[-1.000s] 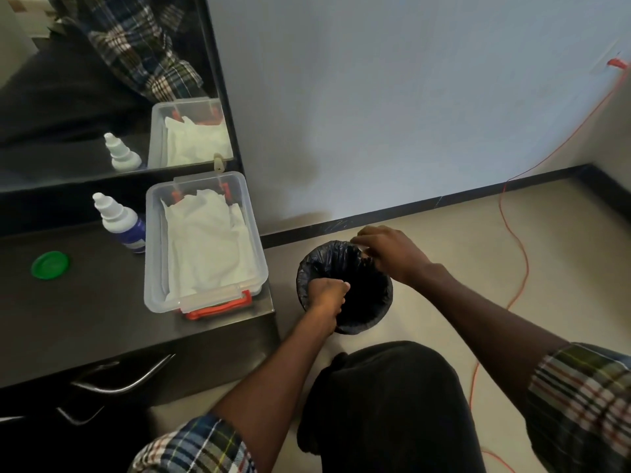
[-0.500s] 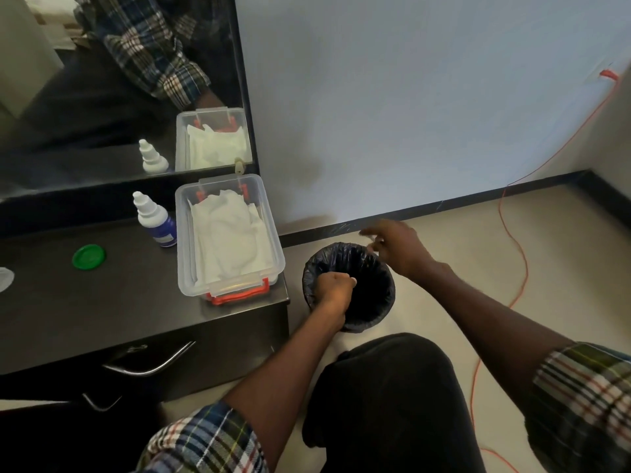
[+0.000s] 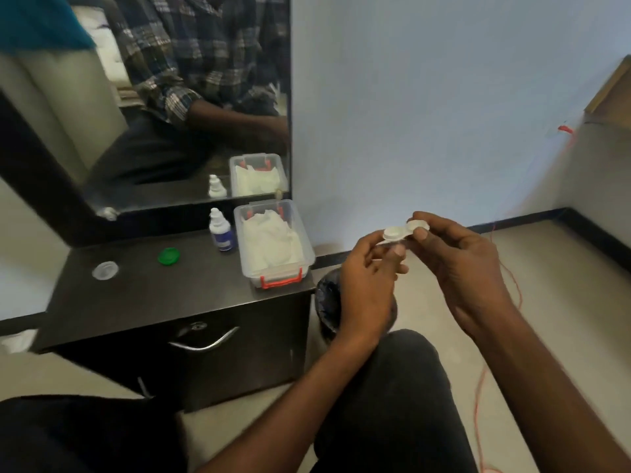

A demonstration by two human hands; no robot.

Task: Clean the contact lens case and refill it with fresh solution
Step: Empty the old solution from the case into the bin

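A white contact lens case (image 3: 403, 231) with both wells uncapped is held up in front of me. My left hand (image 3: 367, 285) pinches its left well and my right hand (image 3: 457, 268) pinches its right well. On the dark cabinet top (image 3: 153, 295) stand a small solution bottle (image 3: 222, 233) with a blue label, a green cap (image 3: 169, 256) and a white cap (image 3: 105, 270).
A clear plastic box (image 3: 273, 245) of white tissues with an orange latch sits at the cabinet's right edge. A black-lined bin (image 3: 327, 307) stands on the floor behind my left hand. A mirror (image 3: 170, 97) rises behind the cabinet. An orange cord (image 3: 512, 291) trails along the floor.
Both hands have risen from the bin and come together, now holding the lens case between them. The view has swung so the cabinet sits further left.
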